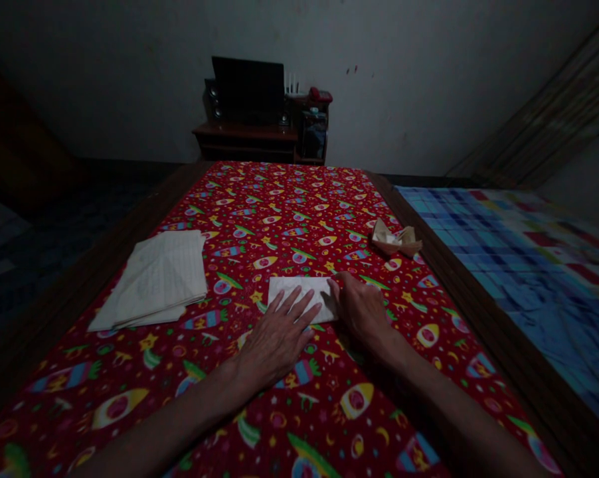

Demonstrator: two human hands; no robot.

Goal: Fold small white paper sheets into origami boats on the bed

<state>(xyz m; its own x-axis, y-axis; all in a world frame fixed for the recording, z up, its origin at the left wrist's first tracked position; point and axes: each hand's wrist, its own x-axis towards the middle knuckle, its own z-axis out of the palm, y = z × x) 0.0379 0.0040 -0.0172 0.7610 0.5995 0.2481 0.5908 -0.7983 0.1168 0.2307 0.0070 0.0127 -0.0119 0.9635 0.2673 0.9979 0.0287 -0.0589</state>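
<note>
A folded white sheet of paper (279, 284) lies on the red patterned cloth, in front of me. My left hand (282, 332) rests flat on it, palm down, with the fingers stretched out over the paper's left and middle part. At the paper's right edge is my right hand (362, 305), its fingers curled in and the thumb side against the edge. What the curled fingers grip underneath is partly hidden. Off to the left sits a stack of printed paper sheets (167, 272). A folded paper boat (396, 239) stands at the far right of the cloth.
The red cloth with rockets (299, 199) covers a long table. Beyond its far end stand a dark monitor (250, 89) on a wooden desk (247, 139) and a red telephone (321, 95). To the right spreads a blue checked sheet (479, 245).
</note>
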